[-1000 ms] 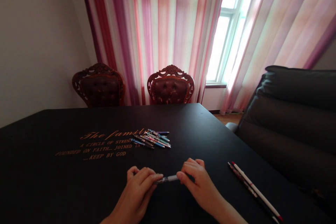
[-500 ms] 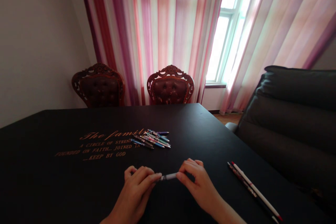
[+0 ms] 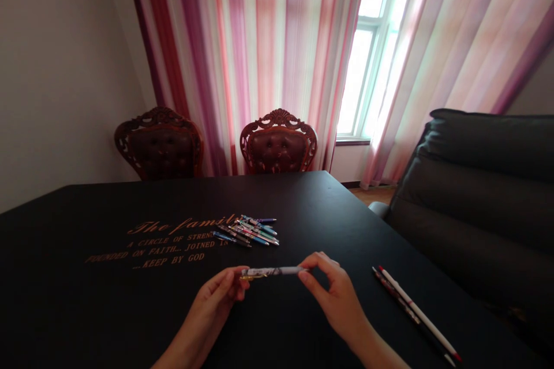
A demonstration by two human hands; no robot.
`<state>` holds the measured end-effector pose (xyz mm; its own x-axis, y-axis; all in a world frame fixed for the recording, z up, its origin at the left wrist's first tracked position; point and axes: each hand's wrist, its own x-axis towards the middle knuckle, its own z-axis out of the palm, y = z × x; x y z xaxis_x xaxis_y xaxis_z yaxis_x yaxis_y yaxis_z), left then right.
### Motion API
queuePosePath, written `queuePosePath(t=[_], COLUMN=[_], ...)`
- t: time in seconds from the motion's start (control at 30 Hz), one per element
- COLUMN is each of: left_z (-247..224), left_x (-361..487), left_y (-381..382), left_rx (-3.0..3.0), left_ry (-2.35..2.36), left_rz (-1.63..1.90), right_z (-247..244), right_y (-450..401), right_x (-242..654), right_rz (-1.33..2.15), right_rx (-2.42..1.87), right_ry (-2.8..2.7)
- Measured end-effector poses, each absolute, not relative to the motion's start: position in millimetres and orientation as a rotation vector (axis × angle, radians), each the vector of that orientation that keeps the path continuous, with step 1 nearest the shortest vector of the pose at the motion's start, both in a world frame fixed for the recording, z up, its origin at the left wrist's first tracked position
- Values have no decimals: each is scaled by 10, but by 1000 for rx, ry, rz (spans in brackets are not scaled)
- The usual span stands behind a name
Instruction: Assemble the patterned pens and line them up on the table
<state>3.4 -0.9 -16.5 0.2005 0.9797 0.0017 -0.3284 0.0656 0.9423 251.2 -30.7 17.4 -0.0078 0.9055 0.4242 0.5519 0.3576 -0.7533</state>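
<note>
A white patterned pen (image 3: 270,271) lies level between my hands, raised above the tabletop, with a small gold part showing at its left end. My left hand (image 3: 216,294) holds that end in its fingertips. My right hand (image 3: 333,294) pinches the other end between thumb and fingers. Just beyond the hands, a loose pile of several slim multicoloured pens (image 3: 246,232) rests on the black table (image 3: 130,305), apart from both hands. Two longer pens (image 3: 411,308), one white with a red tip, lie to the right of my right hand.
Gold lettering (image 3: 160,245) is printed on the table, left of the pile. A dark padded sofa (image 3: 476,213) stands beyond the table's right edge. Two carved, tufted chairs (image 3: 158,144) (image 3: 278,144) stand at the far edge, before striped curtains (image 3: 259,40).
The pen has risen slightly and now lies level, with my hands further apart and its gold end showing. The view has tilted a little.
</note>
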Motion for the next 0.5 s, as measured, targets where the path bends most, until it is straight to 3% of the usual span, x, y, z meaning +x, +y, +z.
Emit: queuePosePath(t=[0.5], left_z=[-205], left_x=[-61], left_y=[-16], left_rx=[686], left_ry=[516], left_rz=[957], right_z=[164], right_y=[-314], right_x=[2522], right_rz=[556], right_rx=[-1242], right_ry=[-1715])
